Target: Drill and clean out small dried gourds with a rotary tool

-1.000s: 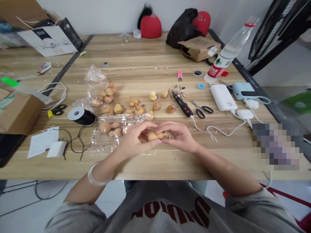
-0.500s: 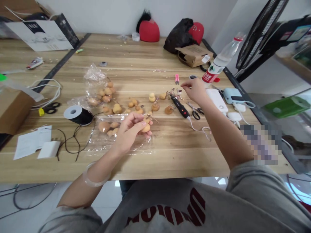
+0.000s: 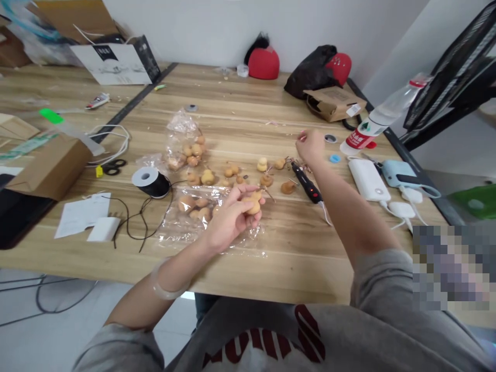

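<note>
A spool stood left, then a clear plastic bag; above it, the left hand pinched a gourd, thumb against fingers! Rightward, the right hand curled at a small pink tool, grip unclear.

Near the front edge of the light wood-grain desk, the left hand holds a small tan two-lobed gourd above a clear crinkled plastic bag. The right hand is stretched farther toward the back edge, a bit of pink showing at its fingertips, near a slim black electric tool with a red light. A clear plastic bottle with a red-and-white label stands by the right edge; a rounded red object sits at the back edge.
</note>
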Demonstrator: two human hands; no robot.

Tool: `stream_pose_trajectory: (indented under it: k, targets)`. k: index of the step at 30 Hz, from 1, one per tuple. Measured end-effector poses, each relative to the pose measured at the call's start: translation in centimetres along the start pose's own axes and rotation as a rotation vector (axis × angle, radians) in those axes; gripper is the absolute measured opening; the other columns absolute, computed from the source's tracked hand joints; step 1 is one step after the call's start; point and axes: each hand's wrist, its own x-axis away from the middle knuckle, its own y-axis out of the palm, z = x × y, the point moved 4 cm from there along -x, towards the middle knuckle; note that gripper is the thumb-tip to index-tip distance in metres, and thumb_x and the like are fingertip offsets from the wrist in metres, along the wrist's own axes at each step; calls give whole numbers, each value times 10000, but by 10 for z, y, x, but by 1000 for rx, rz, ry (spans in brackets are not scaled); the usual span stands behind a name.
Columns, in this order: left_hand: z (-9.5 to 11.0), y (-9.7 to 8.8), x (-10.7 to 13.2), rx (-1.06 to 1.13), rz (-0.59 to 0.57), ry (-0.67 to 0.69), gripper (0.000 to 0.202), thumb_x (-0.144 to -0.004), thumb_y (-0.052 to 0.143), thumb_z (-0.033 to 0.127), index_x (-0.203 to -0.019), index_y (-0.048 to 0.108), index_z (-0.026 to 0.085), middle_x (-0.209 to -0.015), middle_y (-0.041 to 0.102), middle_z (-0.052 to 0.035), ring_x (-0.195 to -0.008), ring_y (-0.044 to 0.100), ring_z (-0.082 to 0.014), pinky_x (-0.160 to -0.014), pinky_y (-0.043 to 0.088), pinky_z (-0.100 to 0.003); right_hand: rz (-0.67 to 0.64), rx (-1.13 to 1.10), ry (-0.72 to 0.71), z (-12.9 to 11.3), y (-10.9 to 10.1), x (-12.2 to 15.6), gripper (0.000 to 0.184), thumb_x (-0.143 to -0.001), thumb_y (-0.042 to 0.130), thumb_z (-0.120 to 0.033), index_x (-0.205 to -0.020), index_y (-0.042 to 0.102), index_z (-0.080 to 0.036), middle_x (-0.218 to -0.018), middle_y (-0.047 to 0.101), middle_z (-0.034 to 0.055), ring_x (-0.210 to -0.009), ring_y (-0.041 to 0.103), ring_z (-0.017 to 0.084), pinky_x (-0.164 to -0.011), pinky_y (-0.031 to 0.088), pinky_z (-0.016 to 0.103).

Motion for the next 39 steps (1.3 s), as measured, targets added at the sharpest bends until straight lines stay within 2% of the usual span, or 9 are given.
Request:
stream_pose_trajectory:
  k: [2, 4, 6, 9, 12, 21, 31, 35, 39]
  targets:
    - [-1, 0, 1, -23, -7, 11, 336, -743, 672, 169, -1031, 505, 218, -930, 617, -9, -641, 585, -63, -553, 478, -214, 108, -77, 17, -15, -24, 22, 232, -929, 451, -114, -1093, 616, -105, -1047, 687, 167, -937, 658, 202, -865, 525, 387]
    - [-4, 1, 3, -78, -27, 42, 346, -765, 697, 180, -1055, 513, 218, -986, 626, -20, -739, 644, -90, -626, 527, -224, 261, -478, -74, -36, -55, 63, 170, -908, 546, -166, -1065, 611, -175, -989, 702, 105, -795, 671, 165, -737, 555, 332]
    - [-7, 3, 5, -152, -72, 132, 330, -803, 709, 214, -1061, 504, 222, -1013, 644, -27, -848, 685, -124, -707, 561, -244, 266, -717, -215, -59, -83, 115, 85, -858, 665, -184, -932, 658, -224, -897, 718, 42, -752, 681, 155, -708, 572, 316]
    - [-9, 5, 10, -292, -126, 373, 336, -786, 756, 205, -999, 496, 221, -1005, 679, -21, -941, 700, -144, -798, 575, -269, 108, -823, -455, -89, -110, 188, 156, -810, 696, -76, -876, 723, -215, -842, 742, 21, -837, 716, 177, -722, 598, 303]
    - [-13, 4, 16, -444, -102, 576, 400, -693, 839, 175, -943, 528, 210, -1004, 694, -22, -957, 703, -157, -807, 578, -274, -13, -775, -553, -99, -113, 224, 193, -819, 674, -33, -901, 753, -188, -909, 760, 46, -851, 725, 159, -759, 610, 274]
    - [-15, 9, 23, -628, -133, 886, 491, -547, 931, 231, -908, 600, 199, -906, 723, -25, -895, 714, -179, -765, 589, -293, -17, -847, -511, -78, -95, 230, 187, -816, 700, -46, -896, 778, -196, -835, 771, 32, -768, 734, 139, -697, 611, 223]
    - [-13, 14, 23, -793, -137, 1123, 489, -589, 908, 371, -924, 588, 215, -794, 721, 18, -705, 712, -143, -795, 619, -321, -3, -877, -532, -73, -81, 239, 303, -820, 682, -20, -1026, 767, -224, -895, 780, 18, -836, 742, 163, -732, 634, 279]
    - [-9, 13, 26, -864, -178, 1092, 461, -596, 908, 365, -886, 575, 233, -754, 710, 37, -690, 698, -144, -761, 619, -324, 44, -841, -578, -71, -80, 241, 322, -830, 663, -22, -1060, 753, -229, -910, 775, 21, -838, 732, 176, -717, 637, 301]
    - [-7, 13, 28, -967, -246, 927, 408, -629, 886, 387, -855, 583, 233, -873, 746, -28, -811, 698, -178, -671, 600, -317, 91, -793, -657, -70, -80, 243, 295, -839, 654, -34, -1061, 742, -207, -904, 766, 35, -845, 731, 186, -724, 638, 316]
